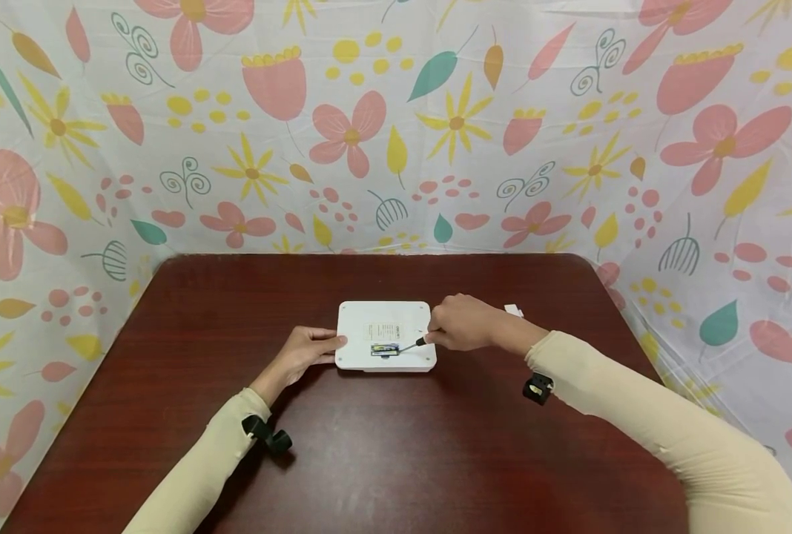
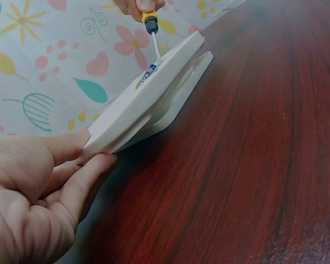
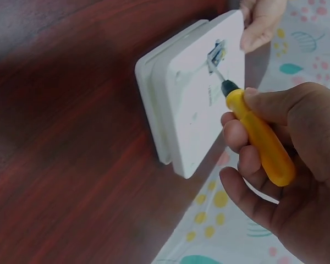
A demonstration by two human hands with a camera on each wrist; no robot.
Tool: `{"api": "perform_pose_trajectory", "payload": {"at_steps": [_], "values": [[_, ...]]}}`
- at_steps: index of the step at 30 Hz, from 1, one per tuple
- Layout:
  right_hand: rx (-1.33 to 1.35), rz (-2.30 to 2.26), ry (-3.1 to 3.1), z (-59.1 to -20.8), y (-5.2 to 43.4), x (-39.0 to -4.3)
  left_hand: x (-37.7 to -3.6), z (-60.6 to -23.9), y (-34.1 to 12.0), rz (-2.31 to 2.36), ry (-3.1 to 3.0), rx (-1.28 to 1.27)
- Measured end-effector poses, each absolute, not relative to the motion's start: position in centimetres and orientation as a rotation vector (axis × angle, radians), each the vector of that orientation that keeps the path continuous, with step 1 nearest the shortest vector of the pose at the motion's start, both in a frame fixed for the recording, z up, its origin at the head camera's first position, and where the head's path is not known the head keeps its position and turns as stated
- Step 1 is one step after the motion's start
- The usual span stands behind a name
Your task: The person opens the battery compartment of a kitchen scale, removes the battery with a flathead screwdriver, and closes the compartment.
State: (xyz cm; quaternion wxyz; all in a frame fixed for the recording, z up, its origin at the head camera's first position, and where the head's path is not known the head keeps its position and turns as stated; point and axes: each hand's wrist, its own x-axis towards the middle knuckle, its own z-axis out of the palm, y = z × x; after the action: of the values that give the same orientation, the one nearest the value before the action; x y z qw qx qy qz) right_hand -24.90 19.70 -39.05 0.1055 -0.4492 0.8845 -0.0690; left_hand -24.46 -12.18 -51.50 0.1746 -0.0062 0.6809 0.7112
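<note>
A white, flat, two-layered device [image 1: 352, 319], like a small scale, lies with its labelled underside up on the table. My left hand [image 1: 305, 347] pinches its left edge, thumb on top and fingers beneath, as the left wrist view shows. In its open battery compartment sits a battery [image 1: 385, 347] with a blue and yellow wrapper. My right hand [image 1: 466, 322] holds a screwdriver [image 3: 261, 137] by its yellow handle. The metal shaft slants down to the left, its tip right at the compartment's edge beside the battery.
A small white piece [image 1: 513, 310] lies behind my right wrist on the dark red-brown wooden table [image 1: 396, 445]. A white curtain [image 1: 369, 193] printed with flowers and leaves surrounds the table's back and sides. Black wrist cameras [image 1: 538, 388] are strapped over both beige sleeves.
</note>
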Motion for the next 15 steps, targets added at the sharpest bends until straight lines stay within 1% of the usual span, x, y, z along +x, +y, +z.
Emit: {"api": "perform_pose_trajectory", "payload": {"at_steps": [10,15], "values": [[-1.364,-0.304,2.602,-40.4,21.1,-25.5,-24.5,-51.6,-12.2,2.018,1.932,-0.021],[-1.334,-0.334,2.608,-41.1,21.8,-25.6,-24.5,-51.6,-12.1,2.020,1.931,-0.028]]}}
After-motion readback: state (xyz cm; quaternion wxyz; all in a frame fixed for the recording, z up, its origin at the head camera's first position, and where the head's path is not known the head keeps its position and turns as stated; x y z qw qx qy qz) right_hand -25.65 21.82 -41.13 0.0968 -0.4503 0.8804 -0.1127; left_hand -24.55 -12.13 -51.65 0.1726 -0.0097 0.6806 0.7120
